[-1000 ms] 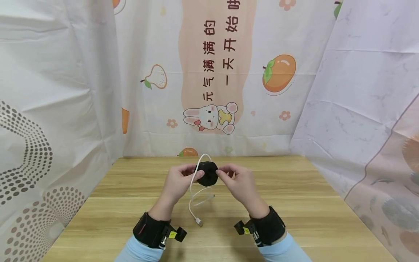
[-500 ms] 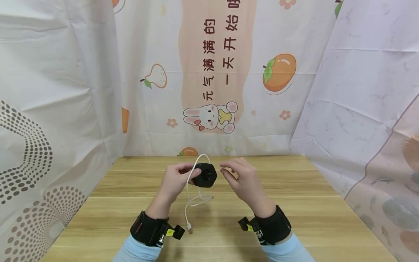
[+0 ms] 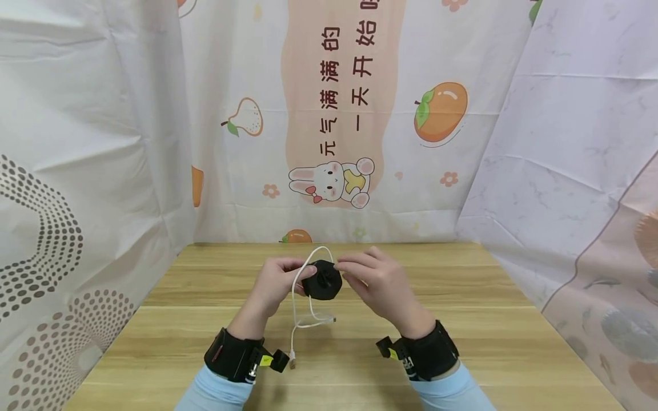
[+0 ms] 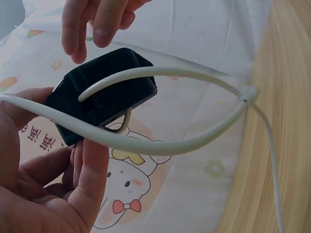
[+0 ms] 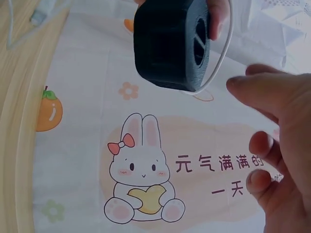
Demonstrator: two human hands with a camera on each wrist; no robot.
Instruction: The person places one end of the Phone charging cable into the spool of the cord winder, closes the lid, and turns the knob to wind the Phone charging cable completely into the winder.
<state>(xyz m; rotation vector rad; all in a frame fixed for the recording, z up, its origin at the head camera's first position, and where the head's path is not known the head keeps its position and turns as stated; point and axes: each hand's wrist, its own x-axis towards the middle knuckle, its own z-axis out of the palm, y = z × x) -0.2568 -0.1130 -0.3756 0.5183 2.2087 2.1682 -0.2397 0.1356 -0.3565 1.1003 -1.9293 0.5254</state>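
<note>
Black block (image 3: 325, 285) sits pinched in left hand (image 3: 276, 282), right hand (image 3: 377, 281) angled alongside.

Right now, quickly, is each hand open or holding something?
Left hand: holding the black case.
Right hand: open, holding nothing.

I see the head view evenly bright, soft shadows on the counter (image 3: 514, 342) toward six o'clock; my left-wrist view is dimmer, my right-wrist view washed-out near two o'clock.
</note>
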